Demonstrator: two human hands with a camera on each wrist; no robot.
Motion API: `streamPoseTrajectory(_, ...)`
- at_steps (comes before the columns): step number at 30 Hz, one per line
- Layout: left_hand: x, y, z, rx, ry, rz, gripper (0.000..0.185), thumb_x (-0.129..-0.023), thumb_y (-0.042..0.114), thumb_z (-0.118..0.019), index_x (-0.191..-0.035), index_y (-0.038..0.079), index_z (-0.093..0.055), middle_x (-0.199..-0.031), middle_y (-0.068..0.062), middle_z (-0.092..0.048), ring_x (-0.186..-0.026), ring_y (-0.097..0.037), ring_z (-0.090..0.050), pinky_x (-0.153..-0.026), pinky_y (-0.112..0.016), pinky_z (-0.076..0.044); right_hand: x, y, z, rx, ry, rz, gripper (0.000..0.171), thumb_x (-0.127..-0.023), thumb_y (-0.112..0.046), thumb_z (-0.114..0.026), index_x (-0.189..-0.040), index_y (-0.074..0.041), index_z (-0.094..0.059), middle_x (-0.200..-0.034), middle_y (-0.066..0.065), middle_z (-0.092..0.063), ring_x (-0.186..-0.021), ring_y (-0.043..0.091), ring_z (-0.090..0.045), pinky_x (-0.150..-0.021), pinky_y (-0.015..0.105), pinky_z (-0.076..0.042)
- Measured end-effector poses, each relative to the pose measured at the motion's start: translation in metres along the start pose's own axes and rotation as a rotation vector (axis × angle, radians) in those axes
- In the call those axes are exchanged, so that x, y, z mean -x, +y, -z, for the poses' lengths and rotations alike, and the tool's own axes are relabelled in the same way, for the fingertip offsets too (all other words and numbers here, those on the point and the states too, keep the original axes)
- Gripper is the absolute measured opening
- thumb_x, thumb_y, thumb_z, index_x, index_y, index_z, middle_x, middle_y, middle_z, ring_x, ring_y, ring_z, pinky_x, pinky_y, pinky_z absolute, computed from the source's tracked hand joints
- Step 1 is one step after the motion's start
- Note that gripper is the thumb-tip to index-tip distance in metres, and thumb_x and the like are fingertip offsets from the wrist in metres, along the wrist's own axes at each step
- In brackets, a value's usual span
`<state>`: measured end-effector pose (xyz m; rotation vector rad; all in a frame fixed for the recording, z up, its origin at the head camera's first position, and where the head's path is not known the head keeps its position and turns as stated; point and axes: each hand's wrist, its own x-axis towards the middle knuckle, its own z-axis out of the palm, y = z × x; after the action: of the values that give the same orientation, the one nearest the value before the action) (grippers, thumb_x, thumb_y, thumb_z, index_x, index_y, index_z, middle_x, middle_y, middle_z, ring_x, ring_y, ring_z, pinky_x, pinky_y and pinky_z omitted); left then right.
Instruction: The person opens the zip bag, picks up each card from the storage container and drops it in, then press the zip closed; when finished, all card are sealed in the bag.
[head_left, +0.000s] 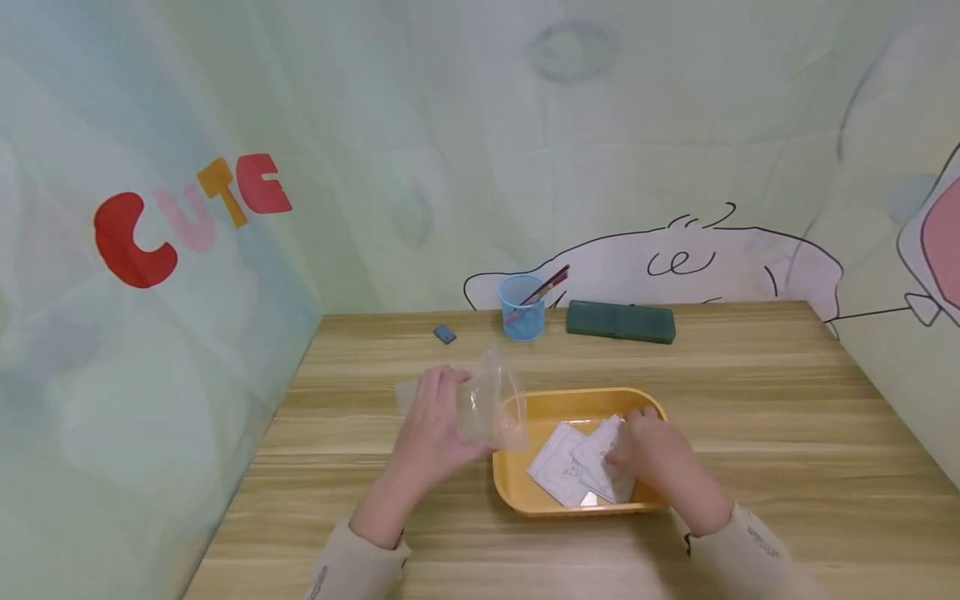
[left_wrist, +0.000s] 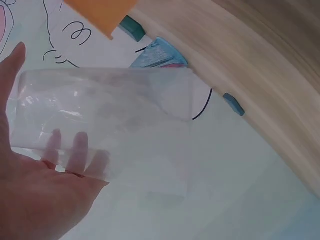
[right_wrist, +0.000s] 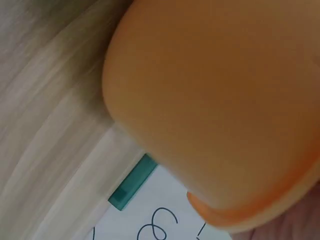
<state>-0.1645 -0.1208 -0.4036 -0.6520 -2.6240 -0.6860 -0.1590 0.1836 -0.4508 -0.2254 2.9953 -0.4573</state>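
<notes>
My left hand (head_left: 450, 417) holds a clear plastic bag (head_left: 491, 404) up just left of a yellow tray (head_left: 577, 402). In the left wrist view the clear bag (left_wrist: 105, 120) lies across my left hand (left_wrist: 45, 105), thumb on one side and fingers showing through the film. My right hand (head_left: 626, 454) reaches into the tray and pinches the upper of two white packets (head_left: 592, 458); a second white packet (head_left: 555, 471) lies beside it. The right wrist view shows only the tray's outer wall (right_wrist: 215, 100), not the hand's fingers.
At the back of the wooden table (head_left: 787, 433) stand a blue cup (head_left: 522, 310) with pens, a dark green pencil case (head_left: 620, 322) and a small blue eraser (head_left: 445, 334). Fabric walls close in the table on the left, back and right.
</notes>
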Motion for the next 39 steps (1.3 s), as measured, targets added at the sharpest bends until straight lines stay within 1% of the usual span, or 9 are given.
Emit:
streamPoseTrajectory(4,0.001,-0.003,-0.005,0.003,-0.03,0.01,0.096,-0.054,0.046,-0.09,-0.126,-0.001,-0.046,-0.119,-0.011,-0.044,-0.113,-0.025,-0.04,-0.097,-0.039,-0.042,-0.002,-0.006,-0.003,0.04,-0.073,-0.067,0.065,-0.071,-0.037,-0.084,-0.105,0.011,-0.056,-0.086,0.014,-0.046,-0.064,0.024,-0.048,-0.06,0.037,-0.05)
streamPoseTrajectory(12,0.004,-0.009,-0.013,0.021,-0.021,-0.012,0.099,-0.052,0.043,-0.091,-0.129,0.0,-0.045,-0.116,-0.011,-0.045,-0.107,-0.024,-0.043,-0.092,-0.039,-0.046,-0.004,-0.014,-0.008,-0.02,-0.162,-0.125,0.077,-0.065,-0.036,-0.087,-0.115,0.009,-0.051,-0.091,0.014,-0.04,-0.065,0.025,-0.048,-0.055,0.034,-0.046)
streamPoseTrajectory(16,0.006,-0.011,-0.015,0.022,-0.024,-0.018,0.102,-0.053,0.042,-0.091,-0.135,0.004,-0.044,-0.117,-0.01,-0.044,-0.107,-0.023,-0.043,-0.091,-0.039,-0.047,-0.004,-0.015,-0.008,-0.058,-0.162,-0.125,0.079,-0.062,-0.039,-0.089,-0.116,0.005,-0.051,-0.093,0.013,-0.042,-0.066,0.025,-0.048,-0.058,0.033,-0.046)
streamPoseTrajectory(22,0.005,-0.012,-0.014,0.021,-0.033,-0.005,0.101,-0.052,0.038,-0.093,-0.135,0.006,-0.044,-0.121,-0.011,-0.042,-0.112,-0.025,-0.04,-0.094,-0.042,-0.045,-0.009,-0.014,-0.009,-0.095,-0.11,-0.086,0.079,-0.06,-0.035,-0.091,-0.114,0.0,-0.045,-0.096,0.012,-0.042,-0.07,0.024,-0.048,-0.063,0.033,-0.049)
streamPoseTrajectory(26,0.004,-0.011,-0.013,0.02,-0.028,-0.003,0.099,-0.052,0.039,-0.092,-0.133,0.007,-0.045,-0.123,-0.012,-0.042,-0.116,-0.027,-0.039,-0.095,-0.043,-0.044,-0.008,-0.013,-0.003,-0.149,-0.062,-0.087,0.063,-0.067,-0.027,-0.088,-0.109,-0.004,-0.047,-0.088,0.008,-0.05,-0.07,0.022,-0.049,-0.062,0.032,-0.047)
streamPoseTrajectory(28,0.004,-0.01,-0.014,0.019,-0.018,-0.01,0.098,-0.053,0.04,-0.092,-0.132,0.007,-0.046,-0.123,-0.013,-0.042,-0.117,-0.029,-0.039,-0.096,-0.044,-0.044,-0.005,-0.012,0.002,-0.172,-0.02,-0.064,0.048,-0.075,-0.022,-0.082,-0.107,-0.006,-0.049,-0.079,0.004,-0.053,-0.066,0.02,-0.05,-0.057,0.032,-0.045)
streamPoseTrajectory(31,0.004,-0.009,-0.013,0.013,-0.002,-0.021,0.097,-0.053,0.04,-0.092,-0.131,0.006,-0.046,-0.122,-0.013,-0.042,-0.121,-0.03,-0.038,-0.097,-0.045,-0.043,0.0,-0.01,0.011,-0.191,0.043,-0.006,0.028,-0.084,-0.016,-0.073,-0.103,-0.009,-0.053,-0.074,0.002,-0.056,-0.061,0.018,-0.049,-0.053,0.03,-0.043)
streamPoseTrajectory(34,0.003,-0.01,-0.014,0.018,0.008,-0.03,0.094,-0.053,0.039,-0.092,-0.13,0.006,-0.047,-0.123,-0.014,-0.042,-0.125,-0.032,-0.035,-0.1,-0.046,-0.041,0.006,-0.009,0.02,-0.22,0.08,0.032,0.017,-0.087,-0.012,-0.068,-0.1,-0.012,-0.057,-0.08,0.001,-0.06,-0.06,0.016,-0.05,-0.052,0.029,-0.044)
streamPoseTrajectory(39,0.001,-0.008,-0.012,0.024,0.008,-0.052,0.088,-0.056,0.033,-0.092,-0.128,0.004,-0.049,-0.124,-0.013,-0.043,-0.127,-0.03,-0.035,-0.103,-0.044,-0.038,0.015,-0.011,0.04,-0.261,0.148,0.059,0.013,-0.088,-0.014,-0.068,-0.1,-0.013,-0.065,-0.086,0.0,-0.065,-0.061,0.015,-0.051,-0.053,0.03,-0.045)
